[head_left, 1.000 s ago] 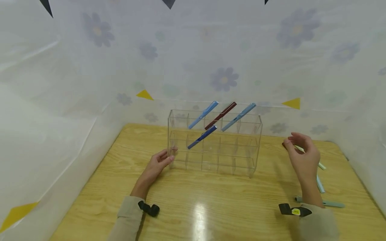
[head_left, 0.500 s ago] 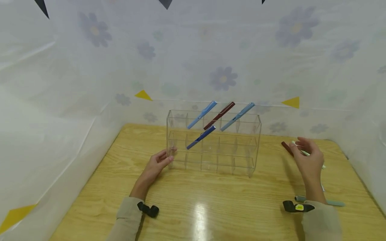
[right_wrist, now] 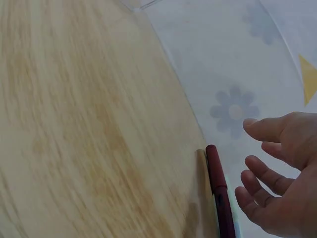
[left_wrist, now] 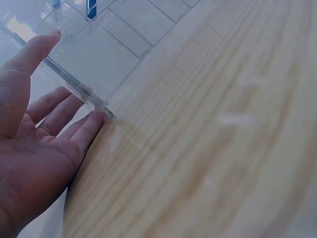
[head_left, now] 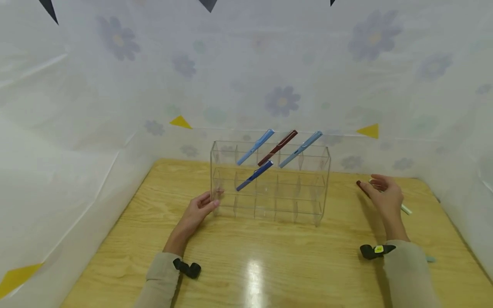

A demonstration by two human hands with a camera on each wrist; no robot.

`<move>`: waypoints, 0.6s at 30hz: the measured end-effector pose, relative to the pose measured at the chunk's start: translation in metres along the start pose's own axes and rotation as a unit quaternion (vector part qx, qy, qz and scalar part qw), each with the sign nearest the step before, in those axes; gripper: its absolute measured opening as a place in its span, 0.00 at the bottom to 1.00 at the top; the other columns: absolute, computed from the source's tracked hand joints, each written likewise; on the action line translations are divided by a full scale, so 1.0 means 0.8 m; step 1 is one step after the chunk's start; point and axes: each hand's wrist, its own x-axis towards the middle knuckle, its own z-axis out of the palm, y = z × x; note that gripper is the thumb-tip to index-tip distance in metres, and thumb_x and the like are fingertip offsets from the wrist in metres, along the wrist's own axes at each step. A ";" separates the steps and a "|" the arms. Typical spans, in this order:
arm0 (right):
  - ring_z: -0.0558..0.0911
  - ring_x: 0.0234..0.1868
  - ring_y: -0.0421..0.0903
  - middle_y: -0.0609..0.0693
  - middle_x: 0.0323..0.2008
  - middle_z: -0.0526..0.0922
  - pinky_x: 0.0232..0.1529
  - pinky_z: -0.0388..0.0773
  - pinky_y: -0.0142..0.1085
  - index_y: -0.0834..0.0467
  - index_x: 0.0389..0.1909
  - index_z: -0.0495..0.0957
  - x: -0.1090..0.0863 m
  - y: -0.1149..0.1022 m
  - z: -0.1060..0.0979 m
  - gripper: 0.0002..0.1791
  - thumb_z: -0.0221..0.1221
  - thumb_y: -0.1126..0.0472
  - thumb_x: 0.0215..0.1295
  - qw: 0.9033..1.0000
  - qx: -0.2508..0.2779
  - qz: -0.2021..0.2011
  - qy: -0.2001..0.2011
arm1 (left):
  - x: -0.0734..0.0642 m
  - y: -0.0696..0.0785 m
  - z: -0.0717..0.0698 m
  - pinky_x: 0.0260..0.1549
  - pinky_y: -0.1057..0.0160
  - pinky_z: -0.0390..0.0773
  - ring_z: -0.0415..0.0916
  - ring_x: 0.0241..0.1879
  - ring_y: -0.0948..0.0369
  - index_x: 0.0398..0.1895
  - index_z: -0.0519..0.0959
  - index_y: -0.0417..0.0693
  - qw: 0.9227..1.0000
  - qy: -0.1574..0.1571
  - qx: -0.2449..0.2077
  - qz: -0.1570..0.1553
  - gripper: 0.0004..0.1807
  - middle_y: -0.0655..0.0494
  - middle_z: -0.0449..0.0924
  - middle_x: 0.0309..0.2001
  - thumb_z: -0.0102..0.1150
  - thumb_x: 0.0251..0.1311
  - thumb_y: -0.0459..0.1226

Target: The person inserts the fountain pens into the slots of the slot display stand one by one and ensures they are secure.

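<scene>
A clear, tiered pen rack stands on the table. Three pens lean in its top row: a light blue pen, a dark red pen and a grey-blue pen. A dark blue pen leans one row lower. My left hand touches the rack's lower left side, thumb in front and fingers relaxed along the edge. Over at the right, my right hand hovers with loosely bent fingers beside another dark red pen, which lies on the table. Nothing shows between its fingers.
A pale green pen pokes out beyond my right hand. The end of a grey-green pen shows past my right sleeve, which hides the rest. A white flowered sheet hangs behind the table.
My right hand moved right over the pale green pen, then back left and forward to the dark red pen. My left hand stays at the rack. The head view has shifted slightly.
</scene>
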 end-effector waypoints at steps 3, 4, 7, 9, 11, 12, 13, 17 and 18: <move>0.73 0.44 0.33 0.67 0.60 0.77 0.38 0.70 0.21 0.66 0.68 0.73 0.005 0.006 0.002 0.29 0.62 0.54 0.73 1.000 -0.013 -0.006 -0.016 | 0.000 0.000 0.000 0.67 0.49 0.68 0.67 0.71 0.48 0.79 0.60 0.40 1.000 0.002 0.003 -0.006 0.37 0.39 0.67 0.73 0.61 0.74 0.44; 0.72 0.43 0.32 0.67 0.60 0.77 0.38 0.70 0.21 0.66 0.68 0.73 0.006 0.009 0.003 0.29 0.62 0.54 0.73 1.000 -0.017 -0.007 -0.020 | 0.000 0.000 -0.001 0.67 0.48 0.68 0.67 0.71 0.48 0.79 0.60 0.40 1.000 0.003 0.004 -0.007 0.38 0.39 0.66 0.73 0.61 0.74 0.45; 0.70 0.41 0.27 0.68 0.60 0.78 0.37 0.70 0.20 0.67 0.68 0.73 0.010 0.016 0.005 0.29 0.63 0.54 0.73 0.999 -0.029 -0.009 -0.031 | -0.001 0.000 -0.001 0.67 0.50 0.69 0.67 0.71 0.49 0.79 0.60 0.40 1.000 0.001 0.003 -0.004 0.38 0.40 0.67 0.73 0.61 0.73 0.46; 0.69 0.39 0.24 0.68 0.59 0.78 0.39 0.72 0.22 0.67 0.68 0.72 0.013 0.020 0.006 0.29 0.63 0.55 0.73 0.998 -0.042 -0.007 -0.039 | -0.001 0.000 -0.001 0.66 0.53 0.70 0.68 0.71 0.50 0.78 0.62 0.41 1.000 -0.003 0.000 0.004 0.36 0.42 0.68 0.72 0.61 0.73 0.45; 0.70 0.38 0.25 0.69 0.58 0.79 0.44 0.77 0.30 0.67 0.68 0.72 0.016 0.024 0.007 0.28 0.63 0.57 0.73 0.997 -0.059 -0.007 -0.046 | 0.000 0.000 0.000 0.64 0.57 0.71 0.68 0.71 0.51 0.78 0.63 0.42 1.000 -0.010 -0.004 0.014 0.35 0.43 0.70 0.72 0.61 0.74 0.45; 0.75 0.39 0.29 0.69 0.57 0.79 0.46 0.79 0.36 0.68 0.67 0.73 0.016 0.026 0.009 0.28 0.63 0.59 0.73 0.997 -0.067 -0.008 -0.049 | 0.000 0.000 0.000 0.63 0.59 0.72 0.68 0.71 0.51 0.78 0.64 0.43 1.000 -0.013 -0.006 0.019 0.34 0.44 0.70 0.72 0.60 0.74 0.44; 0.79 0.40 0.35 0.70 0.56 0.79 0.48 0.79 0.42 0.69 0.67 0.73 0.017 0.028 0.010 0.27 0.63 0.60 0.72 0.996 -0.073 -0.010 -0.050 | 0.000 0.000 0.000 0.63 0.60 0.73 0.68 0.71 0.52 0.77 0.65 0.44 1.000 -0.015 -0.009 0.021 0.33 0.45 0.71 0.71 0.60 0.74 0.44; 0.82 0.48 0.64 0.72 0.53 0.80 0.52 0.76 0.58 0.72 0.63 0.75 0.017 0.031 0.015 0.23 0.62 0.63 0.73 0.995 -0.087 -0.014 -0.052 | -0.001 0.001 0.000 0.63 0.58 0.72 0.68 0.71 0.51 0.77 0.65 0.44 1.000 -0.018 -0.009 0.019 0.33 0.44 0.70 0.72 0.60 0.75 0.44; 0.81 0.49 0.67 0.73 0.52 0.81 0.52 0.76 0.59 0.72 0.61 0.76 0.017 0.031 0.016 0.22 0.63 0.63 0.73 0.995 -0.089 -0.016 -0.051 | -0.001 0.001 0.000 0.63 0.58 0.72 0.68 0.71 0.50 0.77 0.65 0.44 1.000 -0.018 -0.010 0.018 0.33 0.44 0.69 0.72 0.60 0.75 0.44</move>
